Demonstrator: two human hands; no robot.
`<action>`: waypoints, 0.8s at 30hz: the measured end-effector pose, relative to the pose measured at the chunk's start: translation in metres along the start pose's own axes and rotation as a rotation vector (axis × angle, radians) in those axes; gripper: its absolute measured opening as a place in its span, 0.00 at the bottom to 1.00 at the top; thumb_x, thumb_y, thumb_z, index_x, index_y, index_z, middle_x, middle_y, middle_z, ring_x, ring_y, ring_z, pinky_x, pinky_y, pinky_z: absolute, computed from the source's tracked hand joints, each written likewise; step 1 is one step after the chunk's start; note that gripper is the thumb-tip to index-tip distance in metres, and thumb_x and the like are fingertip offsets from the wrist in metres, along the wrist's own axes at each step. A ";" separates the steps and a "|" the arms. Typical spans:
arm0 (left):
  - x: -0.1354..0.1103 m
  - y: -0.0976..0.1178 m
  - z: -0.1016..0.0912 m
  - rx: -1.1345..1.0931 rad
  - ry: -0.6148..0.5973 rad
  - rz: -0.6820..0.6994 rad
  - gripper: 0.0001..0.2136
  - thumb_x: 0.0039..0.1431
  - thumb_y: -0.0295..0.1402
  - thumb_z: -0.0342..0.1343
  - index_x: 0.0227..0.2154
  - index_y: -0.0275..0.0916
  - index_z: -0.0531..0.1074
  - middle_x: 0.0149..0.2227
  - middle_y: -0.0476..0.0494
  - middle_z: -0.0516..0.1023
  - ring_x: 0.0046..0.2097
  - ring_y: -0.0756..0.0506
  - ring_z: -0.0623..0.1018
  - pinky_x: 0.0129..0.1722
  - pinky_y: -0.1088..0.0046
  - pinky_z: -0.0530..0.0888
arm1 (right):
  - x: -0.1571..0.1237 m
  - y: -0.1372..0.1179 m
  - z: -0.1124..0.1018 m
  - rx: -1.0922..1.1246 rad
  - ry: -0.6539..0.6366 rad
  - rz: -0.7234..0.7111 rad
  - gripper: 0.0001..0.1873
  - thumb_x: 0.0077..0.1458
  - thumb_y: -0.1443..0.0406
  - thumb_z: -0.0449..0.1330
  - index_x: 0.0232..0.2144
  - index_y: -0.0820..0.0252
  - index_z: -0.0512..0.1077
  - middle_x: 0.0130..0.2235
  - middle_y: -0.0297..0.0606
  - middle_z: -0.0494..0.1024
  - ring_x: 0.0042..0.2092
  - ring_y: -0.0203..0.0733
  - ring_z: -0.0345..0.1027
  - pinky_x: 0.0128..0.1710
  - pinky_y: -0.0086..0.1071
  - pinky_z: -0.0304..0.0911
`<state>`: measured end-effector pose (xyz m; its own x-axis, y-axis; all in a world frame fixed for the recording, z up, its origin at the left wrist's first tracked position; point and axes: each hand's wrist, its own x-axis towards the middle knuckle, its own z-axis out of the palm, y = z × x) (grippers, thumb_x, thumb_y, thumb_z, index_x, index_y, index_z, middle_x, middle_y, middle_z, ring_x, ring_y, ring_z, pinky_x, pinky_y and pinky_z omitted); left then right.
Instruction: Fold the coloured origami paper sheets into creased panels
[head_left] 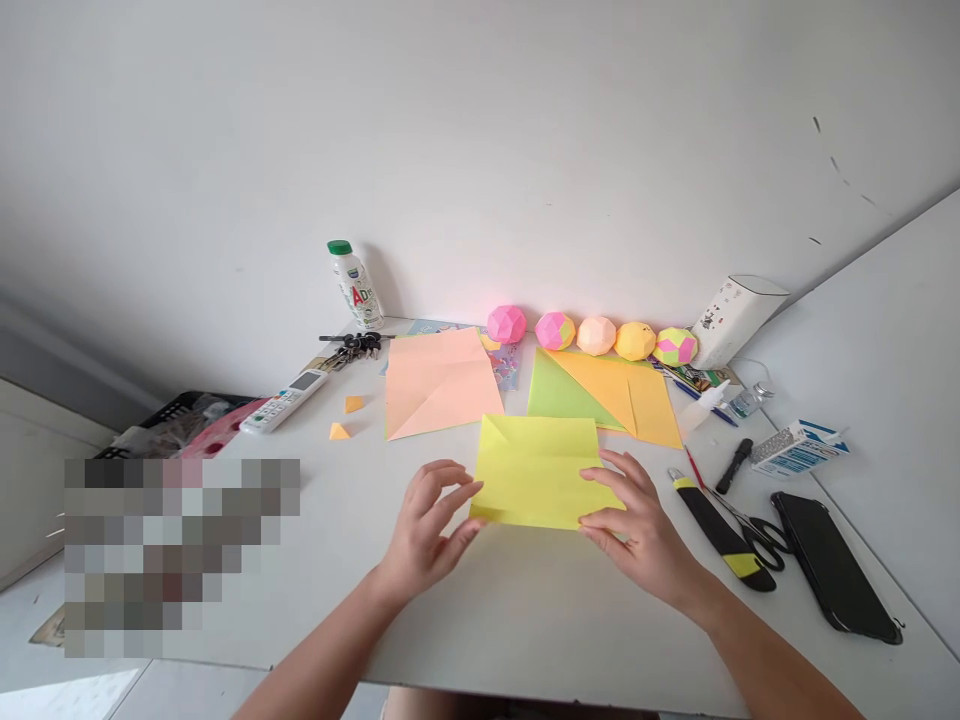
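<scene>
Left hand (435, 525), right hand (634, 520) pinch yellow sheet (536, 482); already creased, folding seemingly unfinished; five paper balls (596, 336) behind look complete.

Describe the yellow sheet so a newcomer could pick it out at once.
On the white table, find the left hand and right hand. Between them is the yellow sheet. Lemon-colored, it is nearer the person than the peach sheet, green sheet and orange sheet.
</scene>
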<state>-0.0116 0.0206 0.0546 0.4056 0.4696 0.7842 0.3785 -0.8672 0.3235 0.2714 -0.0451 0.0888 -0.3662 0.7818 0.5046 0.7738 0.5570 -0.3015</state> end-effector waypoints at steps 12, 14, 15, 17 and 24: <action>-0.002 0.011 0.009 -0.090 -0.151 -0.046 0.06 0.62 0.24 0.51 0.33 0.41 0.69 0.32 0.47 0.70 0.40 0.46 0.69 0.42 0.61 0.71 | 0.000 -0.004 0.006 -0.021 -0.003 -0.078 0.11 0.57 0.71 0.58 0.26 0.55 0.76 0.44 0.40 0.73 0.60 0.54 0.55 0.57 0.60 0.54; -0.001 0.011 0.008 -0.082 -0.140 -0.026 0.04 0.63 0.26 0.51 0.34 0.41 0.69 0.33 0.46 0.70 0.40 0.45 0.68 0.42 0.60 0.70 | 0.001 -0.004 0.005 -0.027 0.002 -0.084 0.11 0.57 0.71 0.58 0.26 0.55 0.76 0.43 0.40 0.73 0.60 0.53 0.55 0.57 0.59 0.55; -0.001 0.012 0.008 -0.083 -0.139 -0.013 0.03 0.63 0.28 0.52 0.35 0.41 0.69 0.34 0.45 0.69 0.41 0.44 0.68 0.42 0.59 0.70 | 0.001 -0.004 0.004 -0.029 0.006 -0.086 0.10 0.57 0.71 0.58 0.26 0.54 0.76 0.42 0.40 0.73 0.60 0.53 0.56 0.57 0.58 0.55; 0.000 0.014 0.009 -0.079 -0.145 0.006 0.02 0.62 0.29 0.53 0.36 0.41 0.69 0.36 0.44 0.69 0.42 0.44 0.68 0.42 0.59 0.70 | 0.002 -0.004 0.003 -0.031 0.013 -0.100 0.10 0.57 0.71 0.58 0.26 0.54 0.76 0.41 0.40 0.73 0.59 0.52 0.56 0.58 0.57 0.55; -0.003 0.022 0.018 -0.071 -0.105 0.007 0.06 0.60 0.22 0.54 0.34 0.40 0.68 0.31 0.47 0.67 0.37 0.47 0.67 0.38 0.66 0.70 | 0.005 -0.003 0.006 -0.101 0.022 -0.133 0.09 0.57 0.71 0.58 0.27 0.56 0.74 0.39 0.39 0.73 0.59 0.54 0.57 0.58 0.59 0.54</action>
<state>0.0101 0.0030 0.0500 0.4941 0.4746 0.7284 0.3167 -0.8786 0.3576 0.2640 -0.0416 0.0876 -0.4589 0.6960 0.5522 0.7677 0.6235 -0.1480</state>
